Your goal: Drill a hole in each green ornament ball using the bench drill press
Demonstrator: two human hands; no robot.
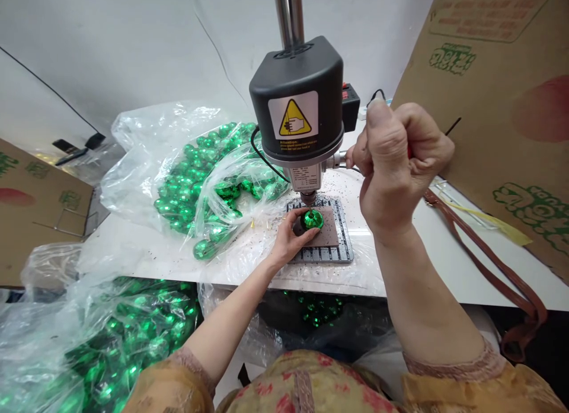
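Your left hand (285,240) is curved around one shiny green ball (313,220), thumb at its near edge and the other fingers at its left and back, spread about as wide as the ball. Its right side is uncovered, and a dark hole shows on top. The ball sits on a brown board (329,232) over a slotted metal plate (345,253), directly below the drill's chuck (308,197).

Your right hand (393,158) is closed in a raised fist on the handle (339,159) at the right of the drill (297,99); the fist hides most of the handle.

Around your left hand, room is tight: the chuck is close above, and the plate's front edge lies near the front edge of the white tabletop (367,247). Dark shavings are scattered about. To the left, a clear bag (142,146) of green balls spreads across the tabletop. To the right of the plate is a bare strip, reaching to a brown strap (484,253) and a tall carton (502,146).
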